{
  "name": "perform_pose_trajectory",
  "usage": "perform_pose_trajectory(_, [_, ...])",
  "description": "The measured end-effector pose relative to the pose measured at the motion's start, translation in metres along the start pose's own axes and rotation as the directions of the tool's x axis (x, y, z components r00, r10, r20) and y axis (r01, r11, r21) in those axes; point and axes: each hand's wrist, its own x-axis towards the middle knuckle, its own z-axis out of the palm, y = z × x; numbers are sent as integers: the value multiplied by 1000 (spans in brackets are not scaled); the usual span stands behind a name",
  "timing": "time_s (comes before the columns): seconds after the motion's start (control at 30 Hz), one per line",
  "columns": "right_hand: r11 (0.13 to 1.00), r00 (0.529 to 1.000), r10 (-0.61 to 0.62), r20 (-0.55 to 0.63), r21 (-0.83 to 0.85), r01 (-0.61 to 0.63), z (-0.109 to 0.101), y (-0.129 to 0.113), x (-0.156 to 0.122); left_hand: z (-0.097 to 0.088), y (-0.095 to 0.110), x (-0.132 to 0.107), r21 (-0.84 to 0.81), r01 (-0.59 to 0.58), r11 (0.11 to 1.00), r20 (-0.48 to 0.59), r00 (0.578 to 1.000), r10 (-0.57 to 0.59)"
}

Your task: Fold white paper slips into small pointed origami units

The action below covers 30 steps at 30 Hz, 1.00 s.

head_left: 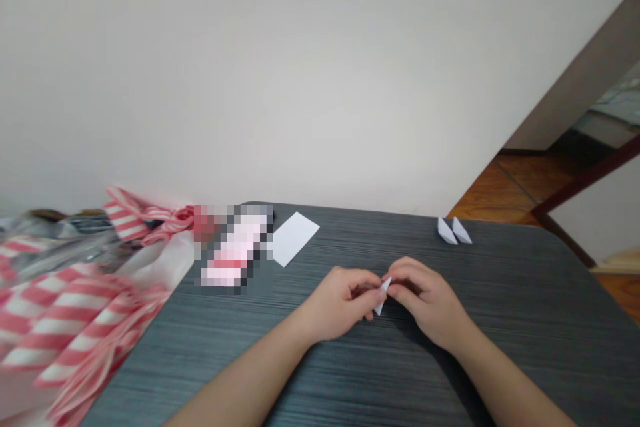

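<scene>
Between my two hands, just above the dark table [320, 360], is a small folded piece of white paper [383, 298] with pointed ends. My left hand [345, 300] pinches it between thumb and fingers from the left side. From the right, the thumb and fingertips of my right hand [423, 297] close on its upper edge. Part of the paper is hidden behind the fingers. Farther back on the right, two small folded white paper pieces [454, 231] lie side by side on the table.
White paper sheets [296, 238] lie at the back left of the table, beside a blurred-out phone-like object [237, 243]. Red-and-white striped cloth [75, 320] and clear plastic bags are heaped at the left edge. A white wall [320, 80] rises behind; tiled floor [493, 190] shows at right.
</scene>
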Motion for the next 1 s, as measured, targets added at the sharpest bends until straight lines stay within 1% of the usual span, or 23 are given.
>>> perform_pose_trajectory(0.17, [999,998,36,-50,-7,-37,2,1,0,1,-1,1,44,24,999,-45,999,-22])
perform_pose_trajectory(0.27, [998,996,64,-57,9,-63,4,1,1,2,-1,2,133,27,991,-86,996,-15])
perform_pose_trajectory(0.33, [996,995,84,-62,20,-83,4,2,1,1,0,2,223,-4,975,-130,991,34])
perform_pose_trajectory(0.4, [995,992,103,-66,15,-102,4,3,0,0,0,3,315,-49,948,-184,977,112])
perform_pose_trajectory(0.47, [989,988,147,-53,0,-147,5,5,-1,-1,-1,3,376,-74,924,-223,960,167])
perform_pose_trajectory(0.5, [984,983,178,-38,-7,-179,5,5,-2,-2,-2,3,391,-74,917,-228,958,175])
perform_pose_trajectory(0.57, [972,972,236,-11,-14,-236,6,5,-2,-2,-3,2,398,-59,916,-215,964,156])
perform_pose_trajectory(0.63, [967,967,255,-7,-16,-255,6,3,-2,-1,-3,2,394,-45,918,-198,971,132])
perform_pose_trajectory(0.77, [969,969,246,-20,-35,-246,7,1,0,-1,-2,2,412,-39,910,-171,978,120])
perform_pose_trajectory(0.9, [973,974,228,-19,-38,-228,7,2,0,-3,1,2,477,-71,876,-71,990,119])
perform_pose_trajectory(1.0, [974,975,224,-12,-39,-224,8,3,-1,-4,1,2,493,-88,866,-42,991,125])
